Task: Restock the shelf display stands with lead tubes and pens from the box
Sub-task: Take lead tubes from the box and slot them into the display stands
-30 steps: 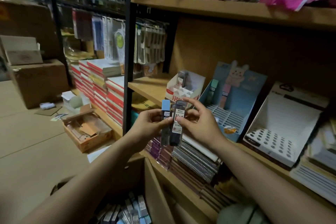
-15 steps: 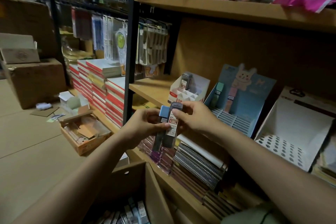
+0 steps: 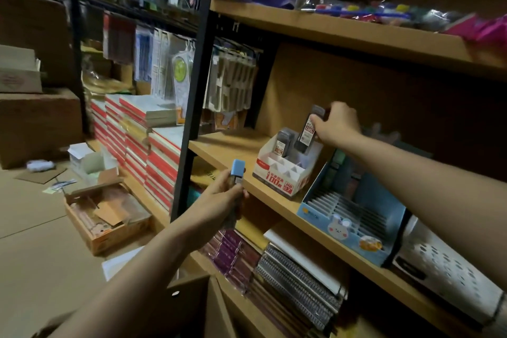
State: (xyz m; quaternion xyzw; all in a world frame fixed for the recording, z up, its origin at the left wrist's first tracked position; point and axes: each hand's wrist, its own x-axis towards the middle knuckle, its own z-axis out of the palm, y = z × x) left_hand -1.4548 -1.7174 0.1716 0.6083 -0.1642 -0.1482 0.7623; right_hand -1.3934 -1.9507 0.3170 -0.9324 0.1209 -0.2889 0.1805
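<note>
While the wooden shelf [image 3: 227, 151] carries a white display stand [image 3: 285, 170], the outstretched right hand [image 3: 338, 125] pinches a dark lead tube [image 3: 308, 132] over its rear slots; the left hand [image 3: 219, 197], lower, grips a blue-capped lead tube [image 3: 237, 173].

Right hand [image 3: 338, 125] carried grey-capped tube [image 3: 308, 129] up to red-white stand [image 3: 285, 170].

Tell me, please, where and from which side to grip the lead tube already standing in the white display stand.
Pinch the grey cap end of the standing lead tube from above. It stands nearly upright, its lower part sunk in a compartment of the white display stand, so only the top is free.
</note>
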